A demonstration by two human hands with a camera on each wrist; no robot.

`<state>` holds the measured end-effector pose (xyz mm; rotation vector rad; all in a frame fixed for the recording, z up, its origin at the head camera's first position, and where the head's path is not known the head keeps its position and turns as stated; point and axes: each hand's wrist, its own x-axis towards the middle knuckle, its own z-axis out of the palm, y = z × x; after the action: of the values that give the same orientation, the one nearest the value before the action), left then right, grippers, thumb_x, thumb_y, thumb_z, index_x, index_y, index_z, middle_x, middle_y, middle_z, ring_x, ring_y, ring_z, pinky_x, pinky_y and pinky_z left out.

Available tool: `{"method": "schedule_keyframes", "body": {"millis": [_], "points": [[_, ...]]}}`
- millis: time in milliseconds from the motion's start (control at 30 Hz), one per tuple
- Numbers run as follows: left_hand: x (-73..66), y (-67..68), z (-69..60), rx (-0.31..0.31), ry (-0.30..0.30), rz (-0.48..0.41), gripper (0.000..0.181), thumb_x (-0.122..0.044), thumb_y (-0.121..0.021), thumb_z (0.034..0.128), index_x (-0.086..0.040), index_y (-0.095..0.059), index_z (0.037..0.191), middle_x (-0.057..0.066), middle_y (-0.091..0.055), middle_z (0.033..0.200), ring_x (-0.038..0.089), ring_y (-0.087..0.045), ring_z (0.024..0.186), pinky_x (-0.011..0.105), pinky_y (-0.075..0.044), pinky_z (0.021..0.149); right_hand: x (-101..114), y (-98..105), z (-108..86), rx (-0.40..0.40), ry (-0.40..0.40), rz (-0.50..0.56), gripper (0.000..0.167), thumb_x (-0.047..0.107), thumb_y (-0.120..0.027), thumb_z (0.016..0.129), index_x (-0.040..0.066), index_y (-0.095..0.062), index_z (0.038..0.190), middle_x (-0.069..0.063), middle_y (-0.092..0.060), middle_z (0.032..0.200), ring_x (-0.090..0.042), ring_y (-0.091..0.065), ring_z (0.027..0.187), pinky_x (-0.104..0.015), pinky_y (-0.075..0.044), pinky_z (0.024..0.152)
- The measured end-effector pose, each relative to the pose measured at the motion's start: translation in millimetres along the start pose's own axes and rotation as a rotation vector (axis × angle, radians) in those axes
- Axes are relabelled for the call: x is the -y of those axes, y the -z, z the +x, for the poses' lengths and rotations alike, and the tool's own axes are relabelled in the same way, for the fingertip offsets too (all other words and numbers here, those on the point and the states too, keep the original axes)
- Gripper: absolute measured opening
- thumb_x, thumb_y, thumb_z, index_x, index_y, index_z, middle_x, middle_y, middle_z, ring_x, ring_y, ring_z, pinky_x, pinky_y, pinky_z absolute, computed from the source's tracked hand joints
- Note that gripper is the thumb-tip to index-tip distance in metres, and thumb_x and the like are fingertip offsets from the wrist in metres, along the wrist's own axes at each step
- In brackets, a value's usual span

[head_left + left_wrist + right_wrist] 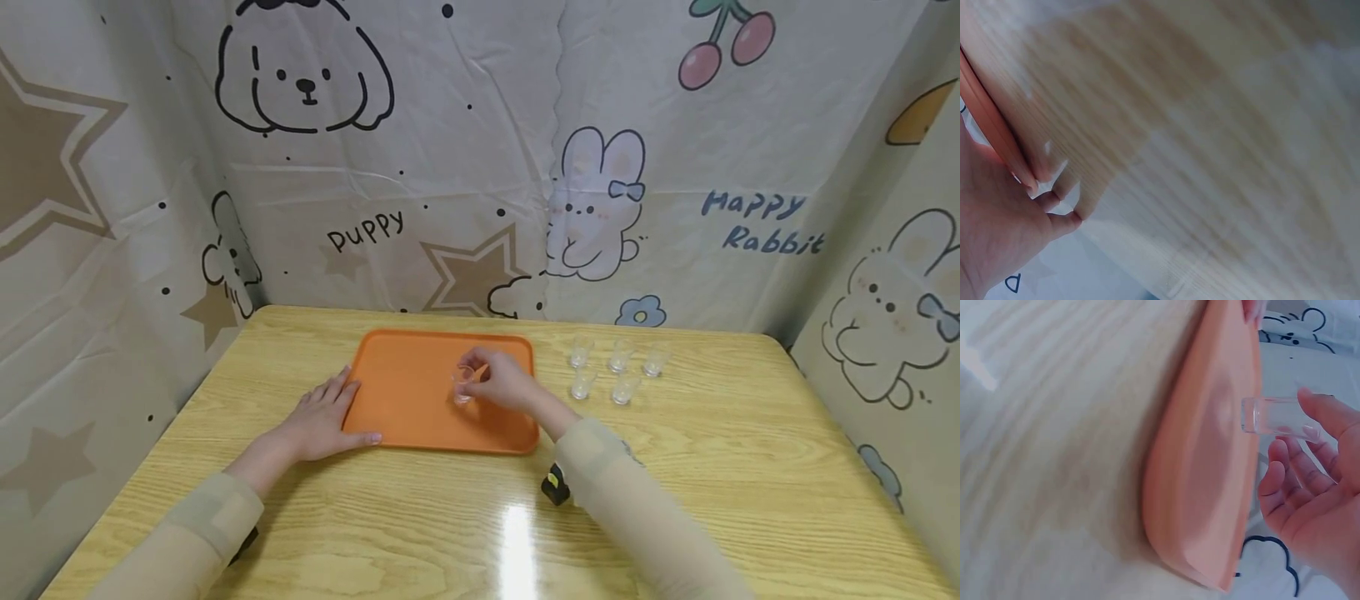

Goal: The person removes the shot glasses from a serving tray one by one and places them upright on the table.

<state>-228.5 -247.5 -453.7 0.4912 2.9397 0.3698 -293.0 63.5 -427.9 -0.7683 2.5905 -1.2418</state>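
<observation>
An orange tray [405, 392] lies on the wooden table. Over its right half, my right hand [501, 382] pinches a small clear shot glass [462, 390] near the rim between thumb and fingers. In the right wrist view the glass [1279, 417] has its thick base toward the tray [1210, 462]; whether it touches the tray I cannot tell. My left hand [322, 421] rests at the tray's left edge, fingers spread and thumb along the front left corner. The left wrist view shows that hand [1004, 219] beside the tray's rim [991, 119].
Several clear shot glasses [619, 357] stand upright in two rows on the table [720, 450], right of the tray. A printed cloth [465, 167] hangs behind the table and at both sides.
</observation>
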Motion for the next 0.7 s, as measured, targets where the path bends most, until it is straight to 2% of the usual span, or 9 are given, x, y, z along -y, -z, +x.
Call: {"method": "schedule_keyframes", "body": {"millis": [267, 500, 700], "points": [[2.7, -1.9, 1.2, 0.001, 0.004, 0.006, 0.113, -0.079, -0.048, 0.0759, 0.004, -0.023, 0.147, 0.022, -0.006, 0.156, 0.048, -0.016, 0.138, 0.068, -0.017, 0.104, 16, 42, -18.8, 0.025, 0.09, -0.096, 0.032, 0.019, -0.074, 0.081, 0.007, -0.064, 0.109, -0.006, -0.065, 0.097, -0.019, -0.059, 0.071, -0.024, -0.048, 0.068], [1.0, -0.4, 0.4, 0.002, 0.004, -0.002, 0.112, -0.078, -0.049, 0.0767, 0.005, -0.023, 0.147, 0.023, -0.006, 0.156, 0.049, -0.016, 0.138, 0.068, -0.016, 0.104, 31, 94, -41.3, 0.014, 0.065, -0.128, 0.033, 0.023, -0.075, 0.081, 0.01, -0.063, 0.109, -0.005, -0.064, 0.101, -0.019, -0.057, 0.075, -0.03, -0.048, 0.068], [0.5, -0.1, 1.2, 0.003, 0.002, 0.001, 0.112, -0.078, -0.049, 0.0765, 0.005, -0.023, 0.147, 0.023, -0.006, 0.156, 0.049, -0.016, 0.138, 0.068, -0.016, 0.104, 32, 130, -64.0, -0.039, 0.086, -0.19, 0.034, 0.024, -0.075, 0.081, 0.007, -0.064, 0.109, -0.007, -0.066, 0.099, -0.016, -0.056, 0.076, -0.03, -0.048, 0.068]]}}
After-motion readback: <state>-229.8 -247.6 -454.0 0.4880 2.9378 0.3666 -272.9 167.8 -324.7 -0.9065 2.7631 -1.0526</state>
